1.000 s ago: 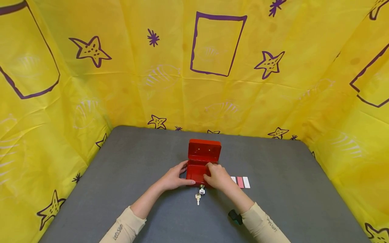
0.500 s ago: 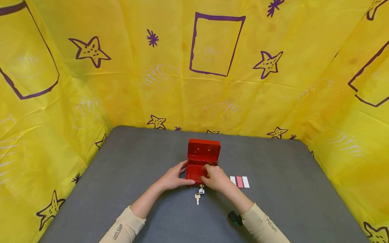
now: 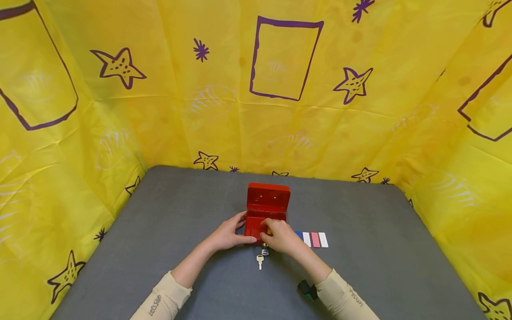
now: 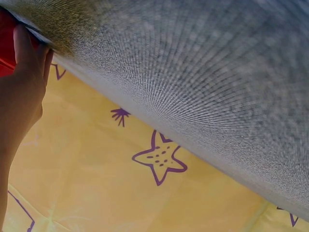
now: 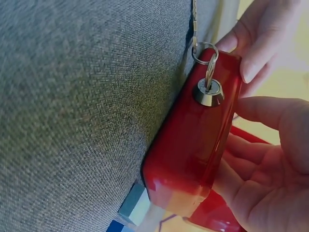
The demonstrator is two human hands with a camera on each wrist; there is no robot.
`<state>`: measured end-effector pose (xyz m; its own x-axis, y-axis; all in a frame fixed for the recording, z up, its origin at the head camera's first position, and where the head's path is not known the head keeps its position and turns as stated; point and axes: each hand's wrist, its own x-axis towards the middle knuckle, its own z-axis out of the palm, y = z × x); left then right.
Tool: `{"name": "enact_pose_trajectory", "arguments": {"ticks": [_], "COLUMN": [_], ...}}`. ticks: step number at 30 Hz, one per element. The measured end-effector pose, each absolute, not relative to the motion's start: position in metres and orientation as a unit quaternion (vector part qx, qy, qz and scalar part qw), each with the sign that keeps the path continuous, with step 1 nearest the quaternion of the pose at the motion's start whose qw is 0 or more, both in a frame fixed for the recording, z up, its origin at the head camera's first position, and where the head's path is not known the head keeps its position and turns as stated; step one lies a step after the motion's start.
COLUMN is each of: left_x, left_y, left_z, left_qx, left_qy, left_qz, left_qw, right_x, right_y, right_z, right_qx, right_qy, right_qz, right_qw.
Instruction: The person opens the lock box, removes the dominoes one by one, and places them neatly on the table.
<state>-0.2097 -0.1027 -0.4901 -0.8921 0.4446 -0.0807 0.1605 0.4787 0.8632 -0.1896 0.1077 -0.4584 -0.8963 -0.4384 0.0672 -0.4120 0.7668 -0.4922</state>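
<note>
A small red metal cash box (image 3: 254,227) stands on the grey table with its lid (image 3: 268,198) raised. My left hand (image 3: 229,233) grips its left end, thumb on the front rim and fingers along the side. Over the box's right half, my right hand (image 3: 280,234) reaches in with bent fingers. A small yellow patch (image 3: 270,231) shows between its thumb and fingers; whether it is held I cannot tell. In the right wrist view, the lock (image 5: 209,91) has a key in it. A second key (image 3: 260,261) hangs from the ring onto the table.
Right of the box lie flat rectangular pieces in a row: a blue one (image 3: 298,234), a white one (image 3: 306,239), a pink one (image 3: 315,240) and another white one (image 3: 323,240). A dark object (image 3: 307,290) shows beside the right sleeve. Yellow patterned cloth (image 3: 288,124) walls the table.
My right hand has shifted left inside the box, uncovering part of the blue piece and the box's right side. My left hand stays put.
</note>
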Motion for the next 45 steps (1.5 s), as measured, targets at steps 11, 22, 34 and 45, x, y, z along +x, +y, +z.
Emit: {"name": "enact_pose_trajectory", "arguments": {"ticks": [11,22,34,45], "left_x": [-0.209,-0.209,-0.208,-0.208], "left_y": [-0.102,-0.102,-0.102,-0.102], "left_z": [-0.489,-0.49,-0.489,-0.488], "left_qx": [0.171,0.172,0.181,0.18], "left_qy": [0.85,0.85,0.846,0.847], "left_qz": [0.476,0.475,0.479,0.478], "left_qw": [0.15,0.149,0.148,0.151], "right_x": [-0.194,-0.195,-0.197,-0.201], "right_y": [0.113,0.116,0.114,0.113], "right_z": [-0.455,-0.453,-0.456,-0.462], "right_qx": [-0.192,-0.151,-0.154,-0.172], "right_qy": [0.944,0.958,0.956,0.95], "right_qz": [-0.268,-0.243,-0.245,-0.256], "right_qw": [0.012,0.021,0.038,0.035]}}
